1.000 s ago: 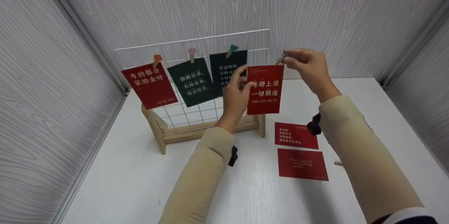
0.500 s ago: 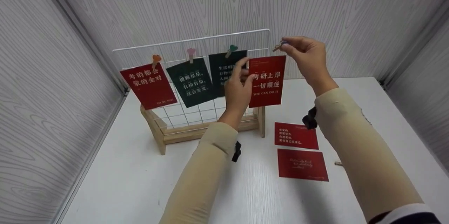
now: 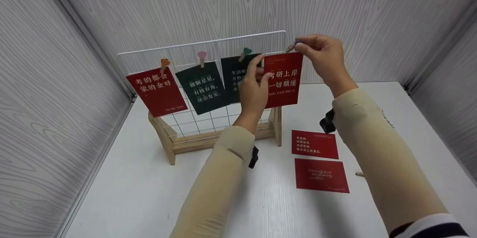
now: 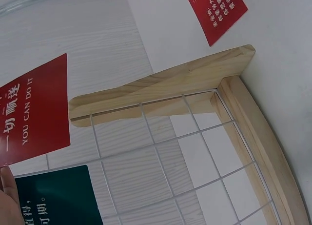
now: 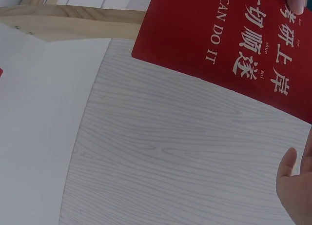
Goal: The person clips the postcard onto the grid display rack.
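My left hand (image 3: 254, 91) pinches a red card (image 3: 285, 78) with white lettering by its left edge, upright at the right end of a white wire grid (image 3: 201, 124). Just above the card's top edge, my right hand (image 3: 324, 57) pinches a small wooden clothespin (image 3: 290, 48) with a blue top. The left wrist view shows the lower part of this red card (image 4: 39, 112) beside the grid. In the right wrist view the card (image 5: 219, 44) stands out against the pale wall, and the clothespin is out of sight.
On the grid hang a red card (image 3: 156, 92) and two dark green cards (image 3: 203, 87), under orange, pink and green clips. A wooden base (image 3: 208, 141) carries the grid. Two red cards (image 3: 322, 174) lie on the white table, near a small clothespin (image 3: 359, 174) by the right sleeve.
My left hand has raised the red card up toward the grid's top right. The right hand has moved up and slightly left, bringing the clothespin to the card's top edge.
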Motion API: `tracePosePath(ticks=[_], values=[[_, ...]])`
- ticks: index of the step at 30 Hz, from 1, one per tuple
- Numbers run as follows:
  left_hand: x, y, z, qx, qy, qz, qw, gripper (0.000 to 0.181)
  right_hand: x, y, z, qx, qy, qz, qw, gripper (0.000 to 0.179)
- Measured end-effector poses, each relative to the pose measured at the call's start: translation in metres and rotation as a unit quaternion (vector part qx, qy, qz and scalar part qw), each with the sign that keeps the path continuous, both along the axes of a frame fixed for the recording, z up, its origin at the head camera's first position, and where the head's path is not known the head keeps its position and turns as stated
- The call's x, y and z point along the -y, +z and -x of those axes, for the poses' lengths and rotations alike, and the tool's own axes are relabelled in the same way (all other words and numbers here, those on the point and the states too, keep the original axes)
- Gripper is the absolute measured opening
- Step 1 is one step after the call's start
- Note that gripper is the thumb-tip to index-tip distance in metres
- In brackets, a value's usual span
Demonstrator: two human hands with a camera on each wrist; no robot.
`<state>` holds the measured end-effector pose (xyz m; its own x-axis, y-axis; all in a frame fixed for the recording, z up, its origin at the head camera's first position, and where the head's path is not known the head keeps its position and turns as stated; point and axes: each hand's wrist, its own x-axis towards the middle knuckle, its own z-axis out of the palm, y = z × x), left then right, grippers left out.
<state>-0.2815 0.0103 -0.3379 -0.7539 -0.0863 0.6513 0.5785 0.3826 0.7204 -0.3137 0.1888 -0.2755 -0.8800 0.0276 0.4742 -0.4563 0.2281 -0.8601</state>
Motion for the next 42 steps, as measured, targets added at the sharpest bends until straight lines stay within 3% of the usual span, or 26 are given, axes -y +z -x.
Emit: tracePosePath(ticks=[10, 20, 28, 42], values=[[-0.0015, 0.0031, -0.0005, -0.004, 0.028, -0.001, 0.9996, 0.04, 0.0042, 0.0042, 0.0014, -0.001, -0.01, -0.015, 0.9998, 0.022], [-0.0025, 0.0021, 0.0017, -0.018, 0.052, 0.013, 0.9984, 0.04, 0.0028, 0.0042, 0.0035, -0.025, -0.012, 0.012, 0.9995, 0.019], [-0.0033, 0.0009, 0.0003, -0.011, 0.062, 0.014, 0.9979, 0.041, 0.0053, 0.0039, 0.0027, 0.004, -0.017, -0.029, 0.9994, 0.021], [-0.007, -0.0016, 0.0024, -0.028, 0.08, 0.01, 0.9964, 0.04, 0.0061, 0.0053, 0.0034, 0.024, -0.017, -0.02, 0.9993, 0.023]])
